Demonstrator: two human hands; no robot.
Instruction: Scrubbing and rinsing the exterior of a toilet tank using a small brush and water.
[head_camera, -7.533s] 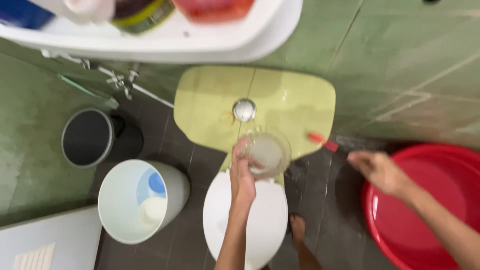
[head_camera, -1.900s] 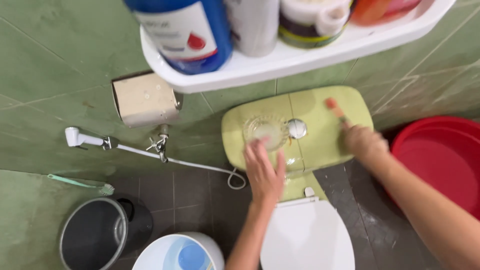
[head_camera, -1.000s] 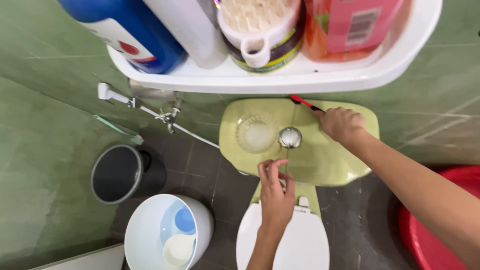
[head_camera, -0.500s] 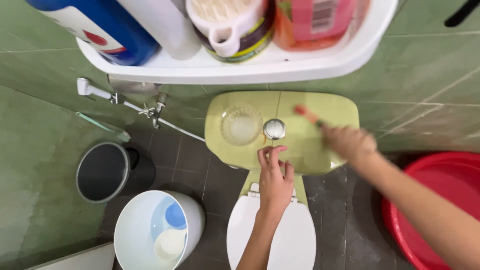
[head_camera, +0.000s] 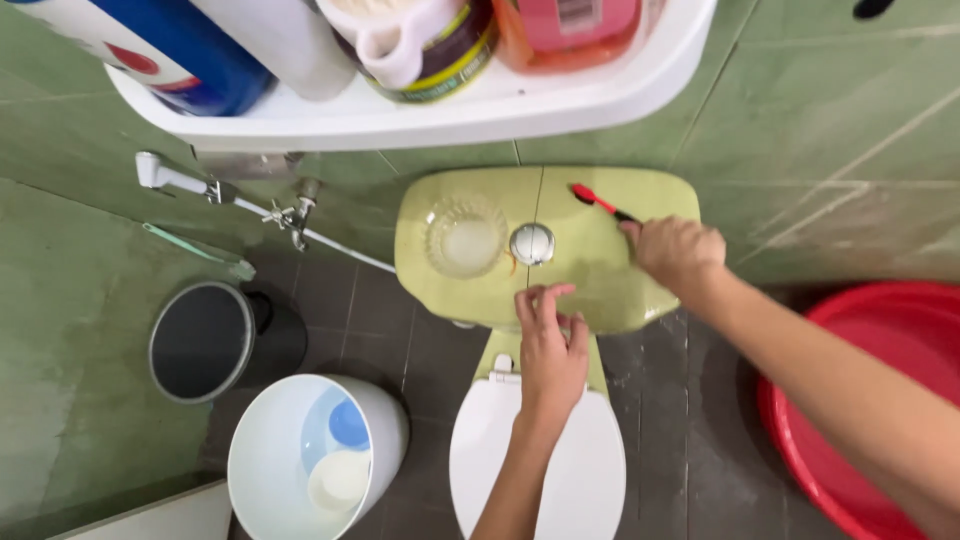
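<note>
you are looking down into a green-tiled bathroom with a dark grey tiled floor (head_camera: 660, 420). nearest you, the white toilet lid (head_camera: 540, 470) is shut; left of it stands a white bucket (head_camera: 300, 460) with a blue scoop inside, and a red basin (head_camera: 880, 400) sits at the right edge. your left hand (head_camera: 548, 350) hovers over the near edge of the pale green cistern lid (head_camera: 590, 285), fingers loosely curled and gripping nothing. your right hand (head_camera: 678, 255) is closed round a red toothbrush (head_camera: 592, 199), its head touching the lid's far side.

the glass bowl (head_camera: 465, 236) sits left of the chrome flush button (head_camera: 531, 243), near your left fingers; a careless sweep could knock it off the wet lid to the tiles. hard scrubbing might also shift the lid.

farthest, a white wall shelf (head_camera: 480, 105) carries a blue bottle (head_camera: 170, 50) with a white label, a white bottle, a cream-handled dark jar and a pink-labelled orange bottle (head_camera: 570, 25).
</note>
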